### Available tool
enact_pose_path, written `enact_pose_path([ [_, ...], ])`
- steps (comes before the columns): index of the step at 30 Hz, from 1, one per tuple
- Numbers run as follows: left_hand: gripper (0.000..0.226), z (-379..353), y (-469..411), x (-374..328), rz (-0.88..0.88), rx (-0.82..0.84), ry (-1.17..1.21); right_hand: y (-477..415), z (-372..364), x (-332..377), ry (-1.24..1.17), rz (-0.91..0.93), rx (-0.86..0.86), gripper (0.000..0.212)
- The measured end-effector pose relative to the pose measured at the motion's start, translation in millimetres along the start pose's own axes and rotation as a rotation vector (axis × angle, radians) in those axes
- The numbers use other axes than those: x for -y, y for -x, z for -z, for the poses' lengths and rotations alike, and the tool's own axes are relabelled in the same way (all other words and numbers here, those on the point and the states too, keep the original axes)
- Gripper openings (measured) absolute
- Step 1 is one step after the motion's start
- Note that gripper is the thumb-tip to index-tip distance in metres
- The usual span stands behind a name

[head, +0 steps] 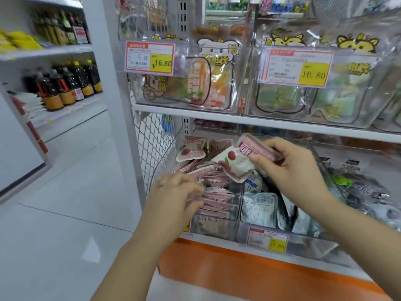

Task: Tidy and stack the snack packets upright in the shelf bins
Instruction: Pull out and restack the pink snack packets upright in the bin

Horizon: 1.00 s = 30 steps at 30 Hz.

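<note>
Gripping a small bunch of pink-and-white snack packets (236,164), the right hand (290,168) holds them tilted just above the clear bin (238,205) on the lower shelf. More pink packets (217,196) lie stacked in the bin's left compartment, with blue-white packets (259,205) beside them. The left hand (175,192) is blurred, its fingers curled at the stack's edge; whether they grip anything cannot be told.

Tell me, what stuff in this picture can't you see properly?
All in the head view:
- Left hand: motion-blurred, so whether it grips the pink packets is unclear.
- Held packets: the right hand covers their ends, so their count is hidden.
- Lower price tag: print too small and blurred.
- Dark packets: cut off by the right edge.
</note>
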<state>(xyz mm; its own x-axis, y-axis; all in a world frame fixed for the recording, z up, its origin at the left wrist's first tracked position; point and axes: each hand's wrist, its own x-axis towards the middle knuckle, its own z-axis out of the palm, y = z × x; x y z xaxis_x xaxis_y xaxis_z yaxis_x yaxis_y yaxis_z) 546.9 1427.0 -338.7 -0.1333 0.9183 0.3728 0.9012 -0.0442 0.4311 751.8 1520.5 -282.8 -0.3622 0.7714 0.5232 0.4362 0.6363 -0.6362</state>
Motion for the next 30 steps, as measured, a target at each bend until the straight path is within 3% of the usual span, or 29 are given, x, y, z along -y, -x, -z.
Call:
enact_pose_path([
  [3, 0.027, -11.0, 13.9, 8.5, -0.035, 0.062, -0.166, 10.1, 3.2, 5.7, 0.068, 0.045, 0.001, 0.012],
  [10, 0.012, -7.4, -12.2, 1.8, -0.156, -0.046, -0.215, 9.3, -3.8, 5.9, 0.183, 0.136, 0.007, 0.009],
  [15, 0.025, -11.7, -66.3, 0.8, -0.173, 0.249, -0.198, -1.9, -11.0, -6.3, 0.241, 0.153, 0.025, 0.009],
  [19, 0.021, -23.1, -93.5, 0.9, -0.057, 0.479, -0.098, -3.4, -8.6, -23.2, 0.180, 0.166, -0.033, 0.024],
  [22, 0.025, -25.9, -108.7, 0.3, -0.090, 0.625, -0.222, -3.5, -7.8, -36.3, 0.148, 0.148, -0.066, 0.028],
  [30, 0.013, -35.7, -114.1, -3.4, -0.284, 0.630, -0.548, -8.1, -10.8, -45.0, 0.105, 0.117, -0.053, 0.029],
])
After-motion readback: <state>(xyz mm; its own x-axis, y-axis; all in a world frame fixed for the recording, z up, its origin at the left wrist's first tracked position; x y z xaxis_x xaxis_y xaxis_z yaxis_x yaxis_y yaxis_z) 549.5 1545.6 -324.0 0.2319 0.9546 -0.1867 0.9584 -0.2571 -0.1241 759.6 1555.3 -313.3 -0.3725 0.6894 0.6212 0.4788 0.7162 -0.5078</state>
